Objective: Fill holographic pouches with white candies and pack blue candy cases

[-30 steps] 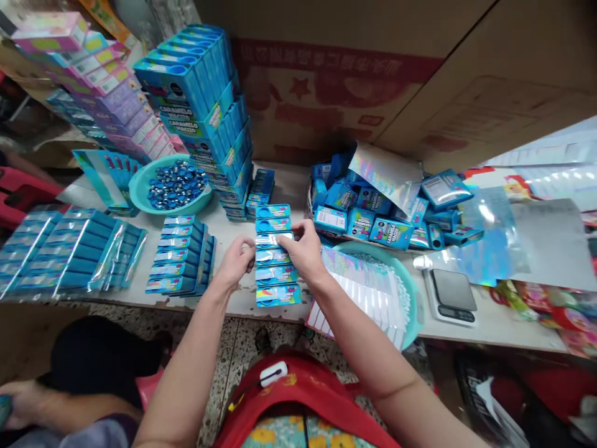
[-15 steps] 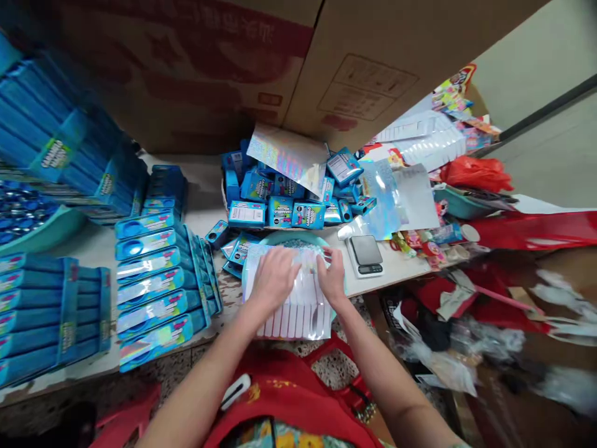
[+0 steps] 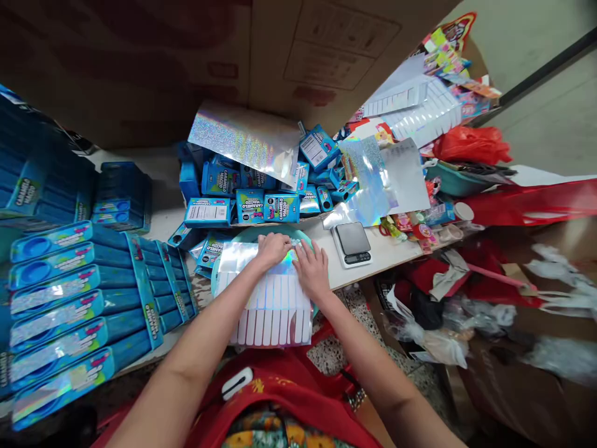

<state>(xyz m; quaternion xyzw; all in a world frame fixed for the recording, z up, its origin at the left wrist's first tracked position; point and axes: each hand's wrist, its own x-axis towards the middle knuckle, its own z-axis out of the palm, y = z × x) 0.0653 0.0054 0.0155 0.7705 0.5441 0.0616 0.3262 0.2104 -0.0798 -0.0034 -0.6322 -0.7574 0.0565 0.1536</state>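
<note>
A shiny holographic sticker sheet [image 3: 273, 320], cut into long strips, lies over a light teal basin [image 3: 240, 234] at the table's front edge. My left hand [image 3: 274, 250] is at the sheet's upper part, its fingers curled together; what they pinch, if anything, is too small to make out. Beside it, my right hand [image 3: 311, 269] rests on the sheet's upper right with fingers stretched out and apart. Small clear or bluish pieces show in the basin behind the fingertips.
Blue candy boxes [image 3: 282, 207] fill a pile behind the basin, with a loose holographic sheet [image 3: 247, 140] on top. A small scale [image 3: 353, 242] stands to the right. Stacked blue boxes [image 3: 60, 298] occupy the left. A large cardboard carton [image 3: 270, 56] rises behind.
The view has shifted, so the table's things sit further left. My left hand's fingers have drawn together at the sheet's upper part; my right hand has moved in and lies flatter on it.
</note>
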